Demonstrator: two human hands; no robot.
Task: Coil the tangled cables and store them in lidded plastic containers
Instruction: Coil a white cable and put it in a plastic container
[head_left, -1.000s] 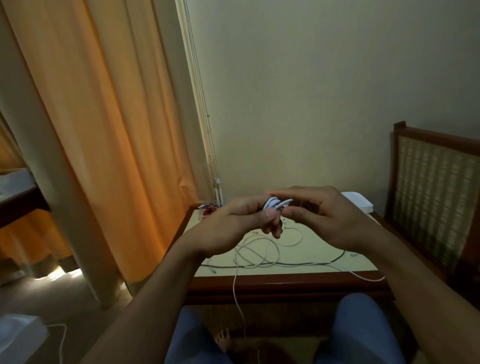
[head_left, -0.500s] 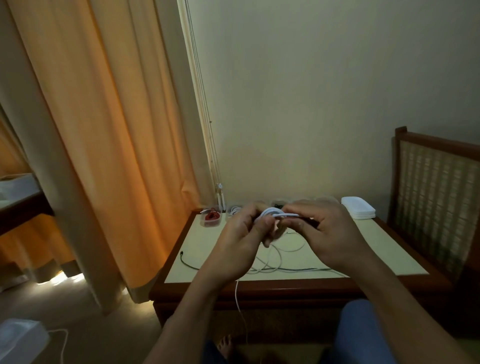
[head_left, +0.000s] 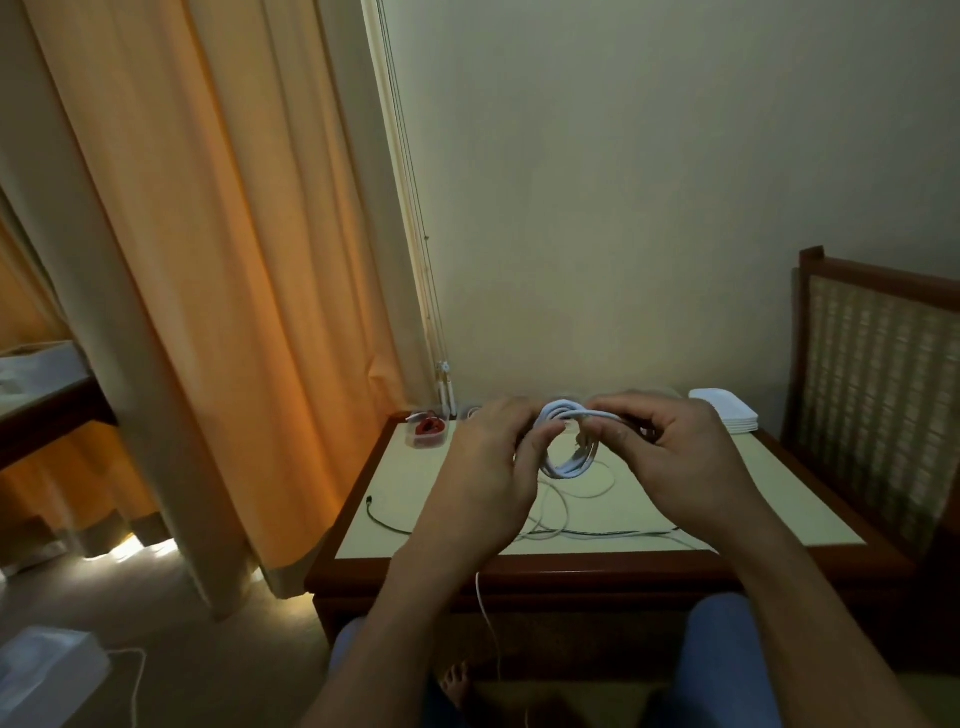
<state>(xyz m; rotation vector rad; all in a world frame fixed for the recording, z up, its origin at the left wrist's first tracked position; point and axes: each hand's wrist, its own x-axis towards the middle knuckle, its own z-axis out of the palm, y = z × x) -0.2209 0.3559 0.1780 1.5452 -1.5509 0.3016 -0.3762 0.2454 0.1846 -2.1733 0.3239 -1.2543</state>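
A white cable coil (head_left: 566, 457) hangs in the air above the table (head_left: 779, 499), held between both hands. My left hand (head_left: 488, 467) grips its left side with curled fingers. My right hand (head_left: 675, 457) pinches the top of the coil and a strand. More white cable (head_left: 582, 491) trails loose on the table and one strand (head_left: 485, 613) drops over the front edge. A thin dark cable (head_left: 384, 522) lies across the table front. A clear container holding a red cable (head_left: 427, 430) stands at the back left corner.
A stack of white lids or containers (head_left: 727, 413) sits at the table's back right. A wooden chair with a woven back (head_left: 878, 395) stands to the right. Orange curtains (head_left: 208, 260) hang at left. A white box (head_left: 41, 670) lies on the floor, lower left.
The coil has grown from a small bundle into a visible loop. Both hands stayed together above the table, and the view shifted so more of the table shows.
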